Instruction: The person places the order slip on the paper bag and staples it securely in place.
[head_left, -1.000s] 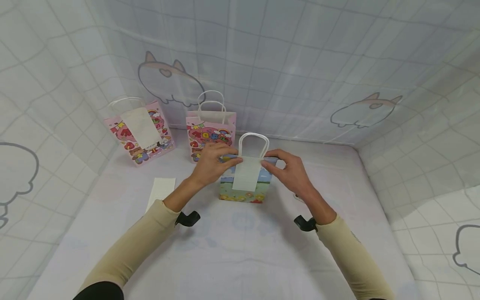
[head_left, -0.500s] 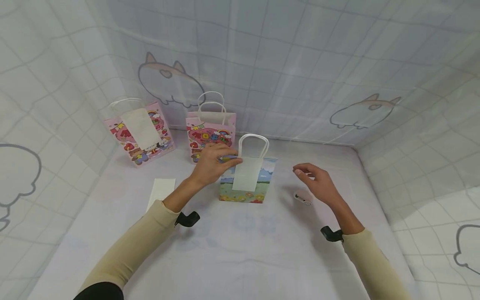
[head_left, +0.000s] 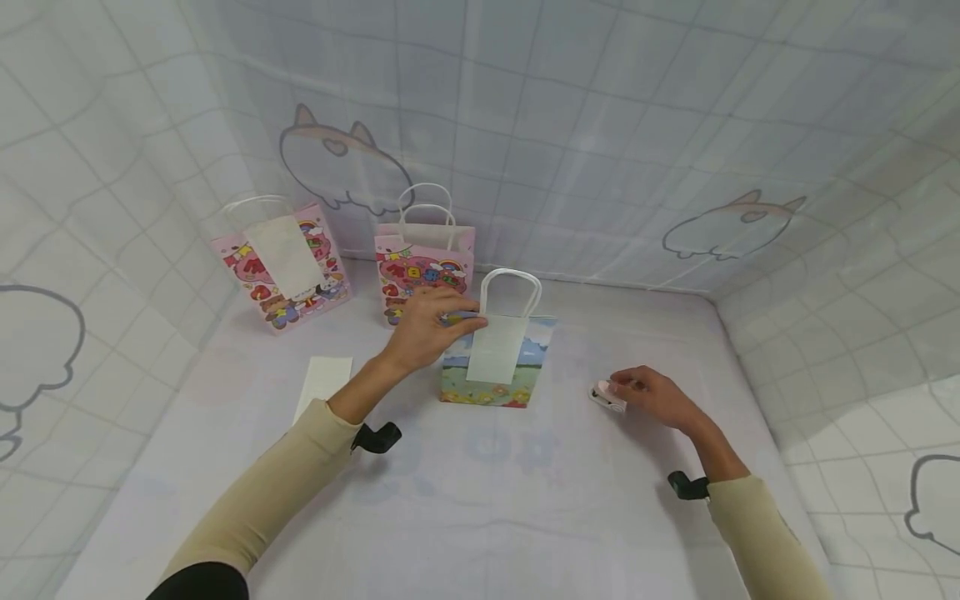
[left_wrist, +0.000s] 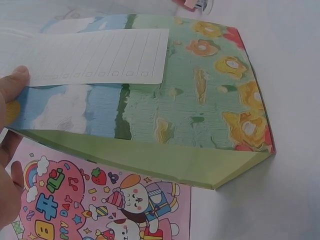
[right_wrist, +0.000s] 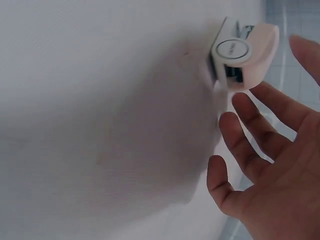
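A small paper gift bag [head_left: 457,379] with a meadow-and-sky print stands mid-table, its white handles up. A lined paper slip [left_wrist: 105,57] lies against its front below the handles. My left hand [head_left: 424,329] pinches the bag's top edge at the left, with the thumb on the slip's edge and the fingers behind. Off to the right, a pink-and-white stapler [right_wrist: 237,57] rests on the table. My right hand [right_wrist: 280,155] is right at it, index fingertip against its pink side, thumb spread away and the other fingers loosely bent.
Two pink cartoon-print gift bags stand at the back: one bag [head_left: 330,271] at the left with a paper slip [head_left: 285,254] on its front, the other bag [head_left: 390,258] behind my left hand. Another paper slip [head_left: 326,377] lies near my left forearm. Patterned cloth walls [head_left: 570,150] enclose the table.
My right hand has let go of the bag's right top corner and moved right and down to the stapler. The left hand keeps its pinch on the bag.
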